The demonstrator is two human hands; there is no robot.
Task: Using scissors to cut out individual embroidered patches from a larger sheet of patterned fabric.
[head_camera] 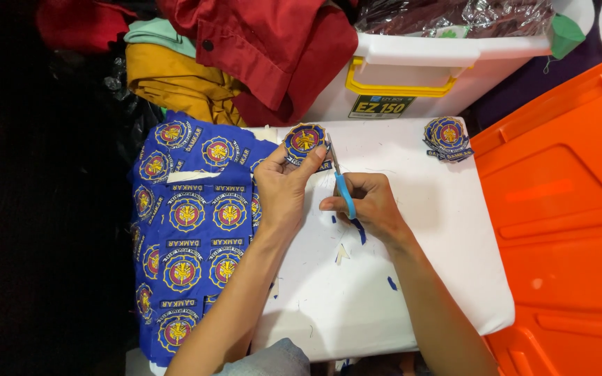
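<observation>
The left hand [281, 191] is curled around a round embroidered patch [305, 140], blue-rimmed with a red and yellow middle. The thumb presses on the patch's lower right edge and the other fingers fold behind it, so the patch stands up at the fingertips, above the far part of the white board [412, 278].

The right hand [367, 203] is closed on a pair of scissors with blue handles [343, 188]. Its fingers wrap the handles, and the thin blades point away from the person, reaching up to the right edge of the patch. Whether the blades are parted cannot be told. The two hands sit just beside each other, wrists apart.

Under the hands, small blue and pale scraps [360, 233] lie scattered on the board. To the left of the left forearm, a blue cloth sheet [189, 244] covered in rows of the same round emblems drapes over the board's left edge. At the board's far right corner rests a small stack of cut patches [447, 137], well apart from both hands.

Beyond the board stands a white plastic box with a yellow latch [412, 69], with crinkled clear wrap on top. Red and mustard garments [245, 49] are piled to its left. A large orange plastic lid [566, 209] fills the right side.
</observation>
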